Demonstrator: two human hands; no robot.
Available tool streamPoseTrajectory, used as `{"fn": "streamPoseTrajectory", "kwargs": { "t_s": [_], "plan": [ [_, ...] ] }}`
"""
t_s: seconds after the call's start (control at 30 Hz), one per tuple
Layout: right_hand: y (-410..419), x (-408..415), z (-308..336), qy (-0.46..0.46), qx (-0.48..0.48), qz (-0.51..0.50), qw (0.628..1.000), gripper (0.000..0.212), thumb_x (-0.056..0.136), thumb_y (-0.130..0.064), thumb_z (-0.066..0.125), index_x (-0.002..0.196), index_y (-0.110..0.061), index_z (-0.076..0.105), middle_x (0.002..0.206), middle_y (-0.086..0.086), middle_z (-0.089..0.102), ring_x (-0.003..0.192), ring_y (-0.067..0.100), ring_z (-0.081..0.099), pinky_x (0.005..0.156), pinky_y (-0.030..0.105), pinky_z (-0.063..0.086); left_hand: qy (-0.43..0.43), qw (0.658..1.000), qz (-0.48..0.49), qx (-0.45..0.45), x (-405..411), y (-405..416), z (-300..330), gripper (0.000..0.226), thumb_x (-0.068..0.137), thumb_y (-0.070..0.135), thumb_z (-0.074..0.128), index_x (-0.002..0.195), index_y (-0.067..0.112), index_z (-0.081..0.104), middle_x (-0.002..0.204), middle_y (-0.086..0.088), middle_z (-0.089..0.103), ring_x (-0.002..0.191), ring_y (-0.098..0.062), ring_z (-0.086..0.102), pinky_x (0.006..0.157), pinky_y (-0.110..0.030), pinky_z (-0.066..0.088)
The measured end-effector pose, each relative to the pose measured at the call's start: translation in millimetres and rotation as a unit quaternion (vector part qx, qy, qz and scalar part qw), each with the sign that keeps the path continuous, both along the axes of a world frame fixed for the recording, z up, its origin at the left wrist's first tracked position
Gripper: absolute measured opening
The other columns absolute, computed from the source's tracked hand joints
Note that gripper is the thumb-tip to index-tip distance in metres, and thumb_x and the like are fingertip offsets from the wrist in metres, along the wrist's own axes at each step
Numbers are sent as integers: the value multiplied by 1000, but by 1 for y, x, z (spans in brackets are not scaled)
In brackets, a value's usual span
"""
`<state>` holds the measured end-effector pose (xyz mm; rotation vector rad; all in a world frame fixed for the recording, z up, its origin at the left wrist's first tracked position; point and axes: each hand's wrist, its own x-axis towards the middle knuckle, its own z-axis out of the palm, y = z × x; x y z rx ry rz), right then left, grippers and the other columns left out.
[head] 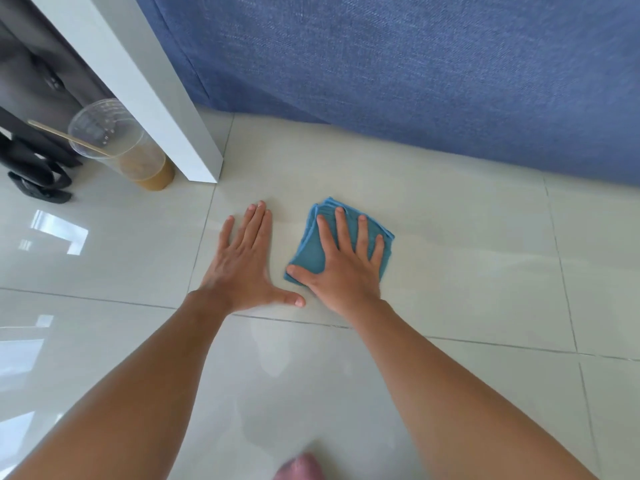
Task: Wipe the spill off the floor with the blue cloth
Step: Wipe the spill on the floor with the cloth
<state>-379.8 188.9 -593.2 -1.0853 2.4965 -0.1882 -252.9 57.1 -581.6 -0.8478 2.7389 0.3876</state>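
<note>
A folded blue cloth (310, 249) lies flat on the pale glossy floor tile (450, 244) near the middle of the head view. My right hand (341, 263) presses down on it, palm flat and fingers spread across the cloth. My left hand (244, 261) rests flat on the bare tile just left of the cloth, fingers apart, holding nothing, its thumb close to my right thumb. No coloured spill shows on the tile around the cloth; only faint dull streaks appear beyond it.
A clear plastic cup (117, 143) with brown drink and a wooden stirrer stands at the upper left beside a white furniture leg (166, 109). Blue fabric furniture (415, 64) fills the back. Dark sandals (38, 174) lie at far left.
</note>
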Motion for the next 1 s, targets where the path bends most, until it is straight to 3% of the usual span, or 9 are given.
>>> {"fn": "streamPoseTrajectory", "kwargs": {
  "t_s": [0.23, 0.43, 0.63, 0.73, 0.87, 1.0],
  "plan": [
    [-53, -36, 3, -24, -6, -86, 996, 104, 79, -87, 40, 161, -39, 0, 171, -9, -16, 156, 28, -21, 122, 55, -17, -2, 1000, 3, 10, -1, -2, 1, 165, 41, 103, 49, 157, 8, -18, 167, -7, -23, 153, -16, -25, 125, -48, -8],
    [-19, -67, 5, -9, 12, -18, 1000, 96, 85, -84, 35, 161, -39, -2, 170, -11, -17, 156, 25, -20, 124, 54, -11, 0, 1000, 5, 6, 0, -1, 2, 164, 41, 103, 48, 158, 8, -16, 167, -5, -23, 153, -16, -25, 125, -47, -9],
    [-4, -48, 6, 0, 30, 0, 1000, 103, 81, -88, 35, 161, -38, -6, 170, -7, -22, 155, 31, -25, 122, 58, -14, 3, 1000, 2, 3, 0, 0, 3, 164, 40, 105, 45, 158, 8, -15, 168, -6, -22, 153, -16, -24, 125, -49, -8],
    [-8, -48, 7, -23, 33, -5, 999, 106, 79, -87, 41, 161, -39, -7, 169, -7, -25, 153, 31, -28, 121, 59, -16, -3, 1000, -7, 8, 0, 0, 3, 164, 40, 104, 46, 158, 9, -16, 167, -7, -23, 153, -17, -26, 125, -50, -9],
    [10, -64, 13, -60, 40, 71, 995, 110, 76, -80, 58, 159, -46, -6, 168, -14, -25, 154, 25, -28, 122, 54, -15, -5, 999, -35, 23, 4, -4, 6, 164, 40, 102, 52, 157, 13, -21, 165, -8, -29, 150, -18, -32, 124, -48, -13],
    [25, -59, 16, -72, 57, 124, 988, 117, 71, -79, 65, 158, -49, -9, 166, -16, -29, 152, 23, -33, 121, 53, -18, 12, 1000, -18, 0, 11, -1, 5, 163, 42, 104, 48, 159, 5, -9, 167, -11, -22, 153, -20, -24, 127, -44, -5]
  ]
}}
